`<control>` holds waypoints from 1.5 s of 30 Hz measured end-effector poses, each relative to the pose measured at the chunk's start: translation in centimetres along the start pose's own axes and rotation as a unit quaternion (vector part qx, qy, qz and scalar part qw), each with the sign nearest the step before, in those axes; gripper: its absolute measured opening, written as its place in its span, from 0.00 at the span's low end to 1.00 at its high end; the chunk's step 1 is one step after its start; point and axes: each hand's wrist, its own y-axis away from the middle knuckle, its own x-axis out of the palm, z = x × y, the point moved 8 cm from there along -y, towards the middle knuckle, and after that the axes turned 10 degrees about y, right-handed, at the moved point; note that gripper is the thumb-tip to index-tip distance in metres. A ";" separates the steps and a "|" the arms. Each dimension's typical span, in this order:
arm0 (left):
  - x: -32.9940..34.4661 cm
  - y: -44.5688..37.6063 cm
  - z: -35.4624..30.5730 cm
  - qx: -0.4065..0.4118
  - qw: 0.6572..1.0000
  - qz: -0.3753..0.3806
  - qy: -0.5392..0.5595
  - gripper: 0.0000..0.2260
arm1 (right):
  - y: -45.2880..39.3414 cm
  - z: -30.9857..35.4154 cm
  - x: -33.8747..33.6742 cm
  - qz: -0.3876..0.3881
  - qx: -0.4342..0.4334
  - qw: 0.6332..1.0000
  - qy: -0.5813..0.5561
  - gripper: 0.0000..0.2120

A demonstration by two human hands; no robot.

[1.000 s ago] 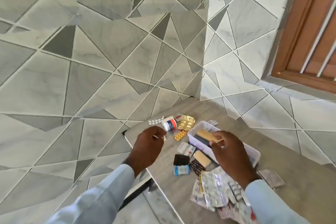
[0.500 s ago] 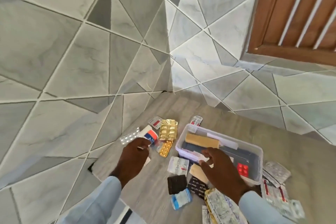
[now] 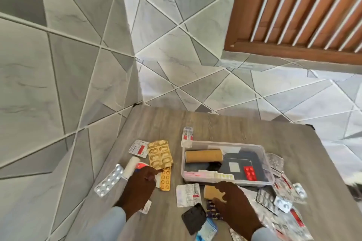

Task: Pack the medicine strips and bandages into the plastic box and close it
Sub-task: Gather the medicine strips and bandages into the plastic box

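- Currently the left hand (image 3: 140,186) is reaching over the loose strips on the table (image 3: 225,123), fingertips curling at a small tube (image 3: 139,166) beside the gold strip (image 3: 160,154); whether it is gripping is unclear.
- The right hand (image 3: 232,204) is pinching a tan bandage roll (image 3: 211,192) just near of the plastic box (image 3: 264,162).
- The box is standing open, already holding one roll (image 3: 203,155).
- Advice: lay the second roll flat alongside it, leaving room for the strips.
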 end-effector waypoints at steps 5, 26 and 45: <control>2.4 -1.8 -0.5 0.018 0.999 0.044 -0.012 0.13 | 0.2 -1.3 0.4 0.019 0.033 0.999 -0.012 0.22; -4.2 0.8 6.5 -0.082 0.986 -0.068 -0.128 0.09 | -3.4 5.5 6.6 0.105 -0.117 0.987 0.042 0.29; -7.9 -6.0 6.5 0.022 0.985 0.005 -0.169 0.23 | -7.7 20.7 10.1 0.059 -0.107 0.990 0.071 0.39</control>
